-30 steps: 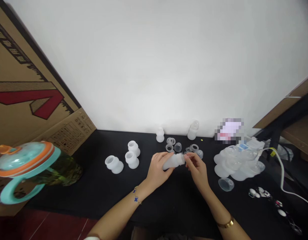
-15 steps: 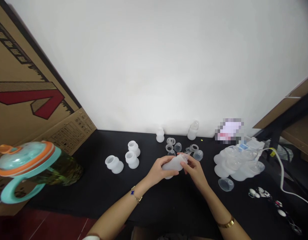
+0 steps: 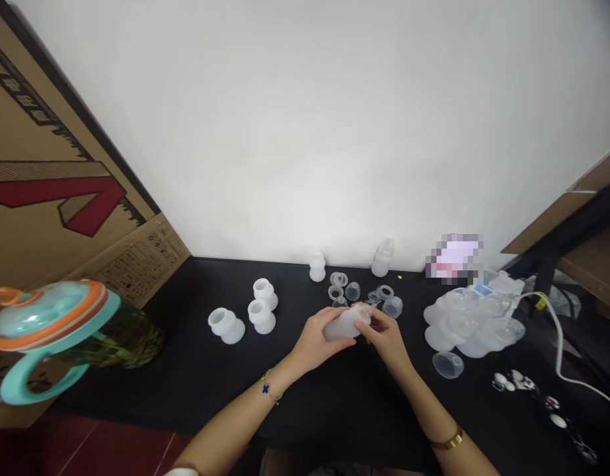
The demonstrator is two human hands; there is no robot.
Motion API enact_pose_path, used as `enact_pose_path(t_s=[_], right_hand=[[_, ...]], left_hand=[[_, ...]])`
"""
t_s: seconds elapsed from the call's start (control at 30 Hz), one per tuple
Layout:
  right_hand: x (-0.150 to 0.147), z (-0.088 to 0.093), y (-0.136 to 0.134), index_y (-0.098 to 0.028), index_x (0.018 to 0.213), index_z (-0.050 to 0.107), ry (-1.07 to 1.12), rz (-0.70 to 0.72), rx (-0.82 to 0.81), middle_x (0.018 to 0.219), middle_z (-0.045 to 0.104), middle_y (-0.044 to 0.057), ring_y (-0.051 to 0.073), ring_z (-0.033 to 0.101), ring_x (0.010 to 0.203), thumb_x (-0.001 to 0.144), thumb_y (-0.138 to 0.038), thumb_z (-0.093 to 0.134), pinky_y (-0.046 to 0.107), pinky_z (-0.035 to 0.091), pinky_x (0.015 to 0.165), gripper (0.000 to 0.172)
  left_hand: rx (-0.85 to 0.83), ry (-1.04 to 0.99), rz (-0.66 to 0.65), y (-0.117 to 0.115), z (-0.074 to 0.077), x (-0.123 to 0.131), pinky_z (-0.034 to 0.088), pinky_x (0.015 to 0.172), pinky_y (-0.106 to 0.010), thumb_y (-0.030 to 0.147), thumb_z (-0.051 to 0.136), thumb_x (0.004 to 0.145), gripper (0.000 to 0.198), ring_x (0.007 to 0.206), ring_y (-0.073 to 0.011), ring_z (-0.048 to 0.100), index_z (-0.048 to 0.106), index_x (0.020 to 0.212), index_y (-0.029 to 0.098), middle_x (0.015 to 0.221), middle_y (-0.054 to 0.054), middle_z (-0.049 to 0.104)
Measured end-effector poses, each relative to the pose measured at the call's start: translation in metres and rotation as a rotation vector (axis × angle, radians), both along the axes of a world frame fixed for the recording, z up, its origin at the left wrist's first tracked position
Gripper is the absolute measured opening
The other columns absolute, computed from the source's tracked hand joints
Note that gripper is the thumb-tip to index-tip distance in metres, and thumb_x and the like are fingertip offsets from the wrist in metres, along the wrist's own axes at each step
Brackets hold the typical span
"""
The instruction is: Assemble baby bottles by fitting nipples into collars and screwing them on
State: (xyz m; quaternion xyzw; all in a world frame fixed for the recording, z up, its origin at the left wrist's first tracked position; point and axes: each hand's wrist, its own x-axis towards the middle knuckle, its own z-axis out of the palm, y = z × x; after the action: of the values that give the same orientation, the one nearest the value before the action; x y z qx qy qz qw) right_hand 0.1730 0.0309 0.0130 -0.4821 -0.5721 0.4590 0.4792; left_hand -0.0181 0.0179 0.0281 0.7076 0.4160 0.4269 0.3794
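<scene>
A frosted white baby bottle (image 3: 342, 326) lies tilted between my hands above the black table, its top toward the right. My left hand (image 3: 315, 336) is wrapped round the bottle's body. At the neck end, the fingers of my right hand (image 3: 382, 332) close on the clear top part, which they partly hide. Just behind the hands lie clear domed caps (image 3: 353, 291) and ring collars (image 3: 385, 292). Open bottle bodies (image 3: 262, 317) stand in a group to the left.
Assembled bottles (image 3: 451, 327) are piled at the right beside a loose clear cap (image 3: 448, 365), a white cable (image 3: 560, 350) and a beaded string (image 3: 533, 390). A large teal-lidded jug (image 3: 61, 324) stands left. Two bottles (image 3: 382, 258) stand near the wall.
My hands stay in nearly the same place around the bottle. The right fingers have shifted slightly at its top, and the bottle has turned a little.
</scene>
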Motion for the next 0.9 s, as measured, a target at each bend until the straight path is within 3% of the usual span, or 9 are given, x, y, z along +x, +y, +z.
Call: enact_pose_path(t_s=[0.5, 0.73, 0.9], right_hand=[[-0.004, -0.003, -0.002, -0.017, 0.105, 0.078, -0.032, -0.068, -0.013, 0.086, 0.073, 0.006, 0.019, 0.059, 0.064, 0.072, -0.049, 0.079, 0.025, 0.043, 0.048, 0.046], [-0.003, -0.003, -0.002, -0.016, 0.104, 0.078, -0.072, -0.084, 0.034, 0.076, 0.068, 0.003, 0.018, 0.057, 0.064, 0.073, -0.046, 0.078, 0.029, 0.048, 0.059, 0.043], [-0.005, -0.002, -0.004, -0.014, 0.095, 0.079, -0.109, -0.096, 0.050, 0.063, 0.055, -0.001, 0.015, 0.047, 0.058, 0.074, -0.047, 0.076, 0.026, 0.042, 0.055, 0.039]], left_hand=[[0.073, 0.018, 0.065, 0.000, -0.011, 0.003, 0.051, 0.098, -0.040, 0.032, 0.083, 0.076, 0.050, 0.108, -0.0256, 0.066, 0.067, 0.123, 0.023, 0.118, -0.007, 0.070], [0.077, 0.046, 0.088, -0.002, -0.010, 0.004, 0.051, 0.098, -0.040, 0.028, 0.083, 0.076, 0.051, 0.109, -0.0258, 0.066, 0.066, 0.124, 0.024, 0.120, -0.007, 0.070], [0.077, 0.097, 0.119, -0.004, -0.012, 0.006, 0.049, 0.100, -0.041, 0.027, 0.084, 0.075, 0.053, 0.112, -0.0269, 0.065, 0.065, 0.124, 0.026, 0.124, -0.005, 0.070]])
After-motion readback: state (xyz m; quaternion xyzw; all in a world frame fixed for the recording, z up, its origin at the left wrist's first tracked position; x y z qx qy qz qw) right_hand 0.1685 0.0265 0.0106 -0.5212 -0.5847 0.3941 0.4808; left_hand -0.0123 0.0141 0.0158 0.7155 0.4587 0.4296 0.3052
